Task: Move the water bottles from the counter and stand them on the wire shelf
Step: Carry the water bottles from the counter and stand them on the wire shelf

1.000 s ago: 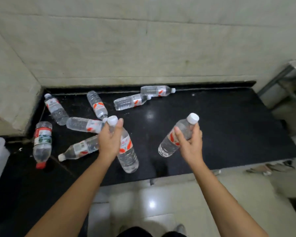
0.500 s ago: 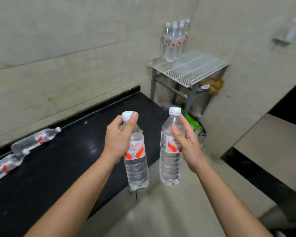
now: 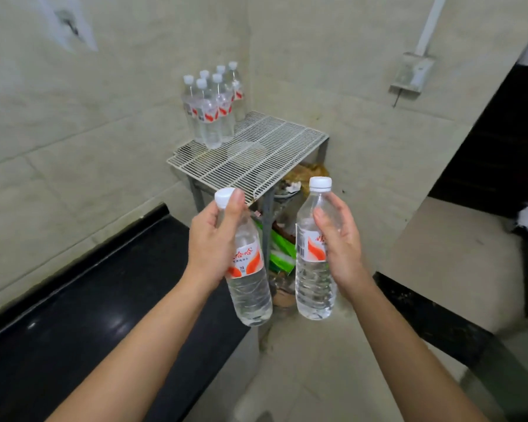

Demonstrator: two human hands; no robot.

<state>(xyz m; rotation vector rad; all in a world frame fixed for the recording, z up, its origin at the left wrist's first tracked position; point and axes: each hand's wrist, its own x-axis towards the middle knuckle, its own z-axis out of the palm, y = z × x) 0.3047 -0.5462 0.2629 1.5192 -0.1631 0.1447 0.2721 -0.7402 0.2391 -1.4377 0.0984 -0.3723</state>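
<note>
Desk first: the long black polished stone desk [image 3: 73, 315] has slid away to the lower left, and the bottles that lay scattered on it a second ago are out of shot now. Swinging into the middle instead is the white wire shelf on grey metal legs [image 3: 256, 166], tucked into the corner of the tiled walls just past the desk's end. Half a second ago it sat smaller and higher in the view, so the person is closing on it. Toward its back left stands a tight cluster of clear plastic water bottles with white caps and red-and-white labels [image 3: 211, 123], six by my count, all upright. Now the cargo: the clear left-hand water bottle with the orange-red label [image 3: 250, 287] and its twin, the right-hand water bottle [image 3: 314, 287], were tipped over the desk a second ago. Now they hang nearly upright, caps up, side by side but apart, in the air short of the shelf's near corner. The left grip [image 3: 211, 242] is wrapped round its bottle's neck and shoulder, thumb up by the cap. The right grip [image 3: 342, 248] is curled round its bottle's shoulder above the label. My read: pickup done, carry well under way, and this pair still has to be stood on the grid beside the cluster, where wire bars make wobbly footing, so a level landing matters.
</note>
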